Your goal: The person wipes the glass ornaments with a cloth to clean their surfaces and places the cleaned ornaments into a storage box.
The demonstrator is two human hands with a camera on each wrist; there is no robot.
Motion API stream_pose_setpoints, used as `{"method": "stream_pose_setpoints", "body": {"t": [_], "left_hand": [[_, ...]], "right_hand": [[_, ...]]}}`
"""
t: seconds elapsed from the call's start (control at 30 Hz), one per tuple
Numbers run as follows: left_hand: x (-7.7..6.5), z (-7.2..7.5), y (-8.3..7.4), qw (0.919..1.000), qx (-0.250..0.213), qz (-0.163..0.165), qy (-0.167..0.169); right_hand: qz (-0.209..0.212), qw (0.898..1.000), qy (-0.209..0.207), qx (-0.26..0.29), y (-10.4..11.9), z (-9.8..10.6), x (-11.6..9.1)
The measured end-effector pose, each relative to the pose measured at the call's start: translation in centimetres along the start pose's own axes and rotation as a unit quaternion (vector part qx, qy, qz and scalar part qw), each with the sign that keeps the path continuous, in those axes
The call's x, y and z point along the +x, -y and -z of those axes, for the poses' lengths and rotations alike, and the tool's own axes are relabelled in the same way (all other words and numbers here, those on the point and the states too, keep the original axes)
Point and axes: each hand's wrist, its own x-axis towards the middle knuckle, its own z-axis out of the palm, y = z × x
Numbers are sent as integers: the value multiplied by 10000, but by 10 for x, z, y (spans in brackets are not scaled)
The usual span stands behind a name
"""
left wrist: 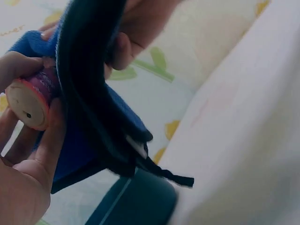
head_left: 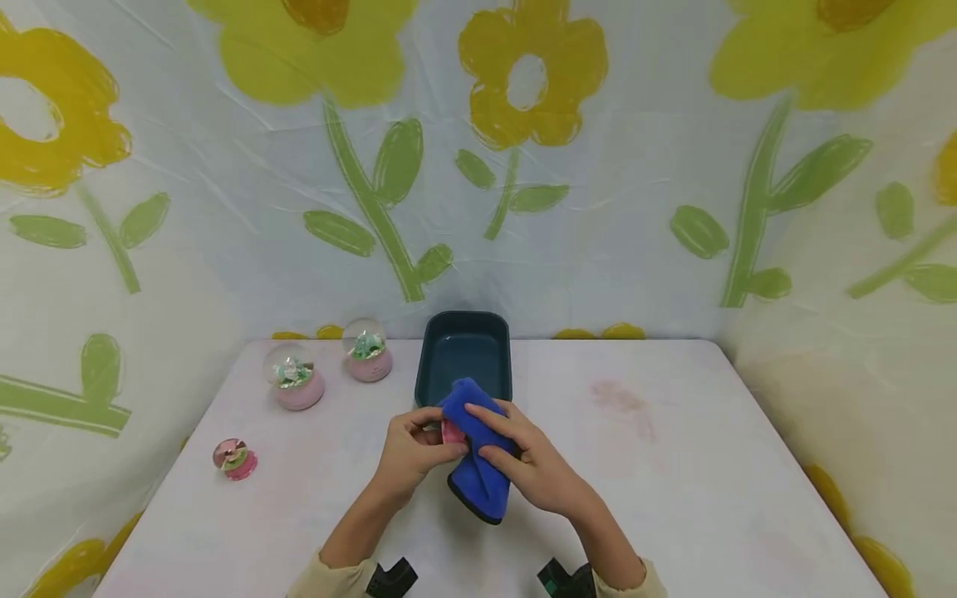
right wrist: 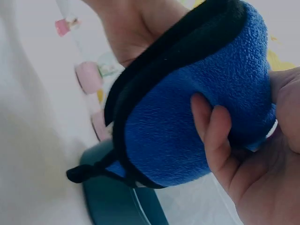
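My left hand grips a small pink-based figure between thumb and fingers. In the left wrist view its pale round underside with a small dark hole faces the camera; its top is hidden in a blue cloth. With curled fingers, my right hand holds this plush cloth against the figure. Black edging and a black hanging loop show on the cloth in the right wrist view. Both hands are above the table, just in front of a dark teal tray.
Two snow globes with pink bases, a nearer one and a farther one, stand left of the tray. A smaller pink globe is at the table's left side. The white table backs onto a flower-printed curtain.
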Motion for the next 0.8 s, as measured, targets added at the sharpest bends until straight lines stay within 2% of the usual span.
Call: {"method": "stream_pose_setpoints", "body": {"t": [0.1, 0.2, 0.37, 0.5, 0.57, 0.63, 0.73, 0.8], "left_hand": [[1, -4, -1, 9997, -71, 224, 33], [2, -7, -4, 9998, 57, 208, 9], [2, -6, -5, 9983, 564, -121, 3], [2, -4, 3, 9939, 939, -577, -19], [2, -5, -1, 9907, 1089, -815, -59], [3, -5, -6, 9889, 1209, -850, -136], [4, -3, -16, 9917, 1166, -500, -224], [5, 0, -16, 9943, 1039, -185, -174]], "right_hand": [[-85, 9999, -84, 43, 0, 1, -2], [-292, 9990, -195, 263, -1, 0, -2], [-946, 9913, -132, 905, -3, -3, -1], [-1230, 9868, -343, 1000, -4, -11, 1], [-1214, 9868, -553, 917, -5, -14, 5], [-1078, 9887, -750, 726, -6, -18, 8], [-635, 9942, -864, 106, -7, -22, 12], [-341, 9943, -958, -311, -7, -24, 13]]}}
